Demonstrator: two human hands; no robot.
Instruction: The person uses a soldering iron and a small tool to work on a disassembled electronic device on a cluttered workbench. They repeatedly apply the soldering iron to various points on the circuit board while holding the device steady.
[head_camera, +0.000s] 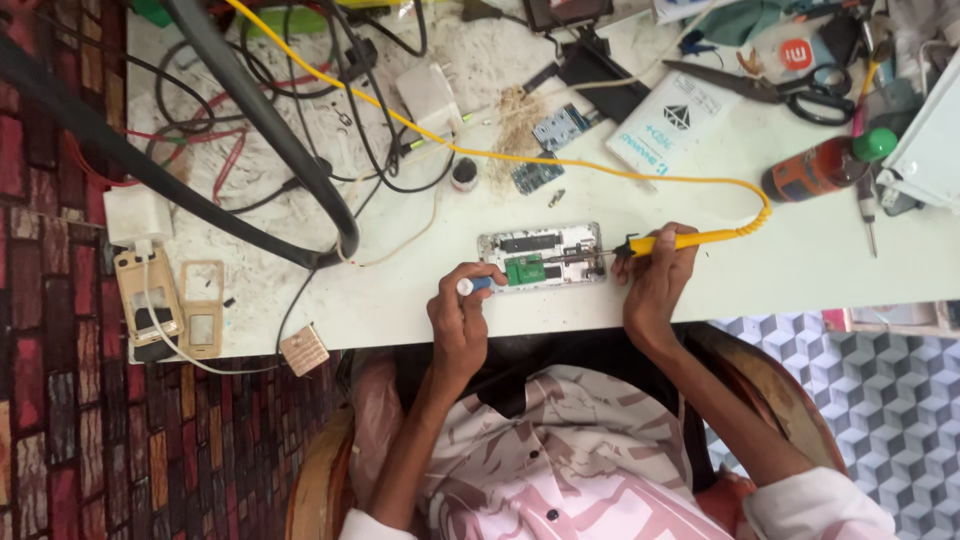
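Your right hand (655, 285) fingers pinch the yellow soldering iron (690, 240); your left hand (460, 310) pinches a blue-white tool (476, 286). The opened phone (541, 257) looks fragile: steady it by its edges.

White flat pouch (668, 125) w/ dark print – top centre-right; orange-labelled bottle (815, 170) – right.

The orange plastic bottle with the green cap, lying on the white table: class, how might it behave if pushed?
The orange plastic bottle with the green cap lies on its side, so it would probably roll. It looks smooth, perhaps slippery. Scissors nearby might stop it.
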